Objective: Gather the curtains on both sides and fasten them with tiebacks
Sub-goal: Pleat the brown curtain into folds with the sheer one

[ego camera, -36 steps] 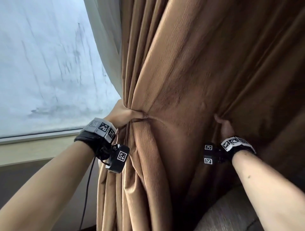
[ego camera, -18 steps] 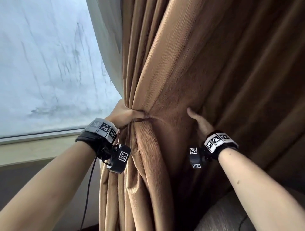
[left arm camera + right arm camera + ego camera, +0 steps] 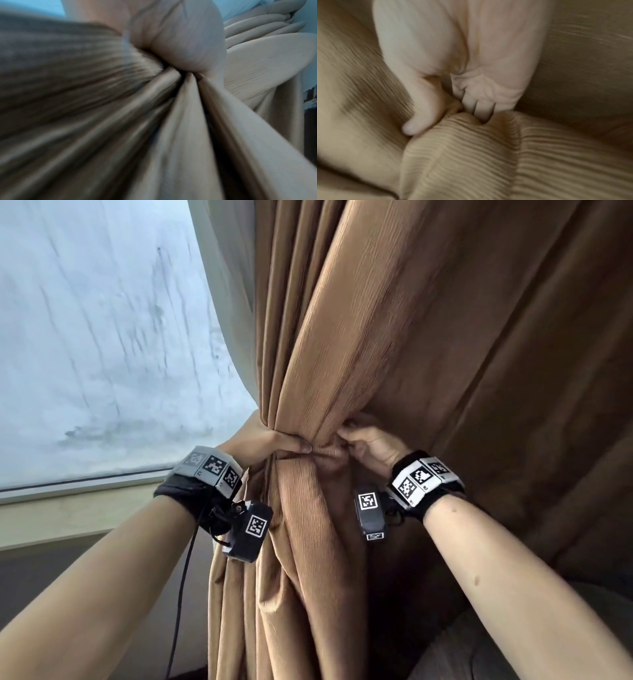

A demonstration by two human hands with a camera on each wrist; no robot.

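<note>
1. The left hand [image 3: 270,440] is curled tight round the gathered curtain [image 3: 394,344], thumb across the near side of the bunch
2. The right hand [image 3: 371,445] pinches a fold just right of it, thumb [image 3: 421,119] against bent fingers [image 3: 481,108]
3. The curtain hangs right of the window [image 3: 102,337]; both hands nearly touch at its cinched waist

Streaked frosted window pane [image 3: 102,337] at left, pale sill [image 3: 68,511] under it, dark wall below, grey upholstered seat [image 3: 479,652] at lower right.
</note>
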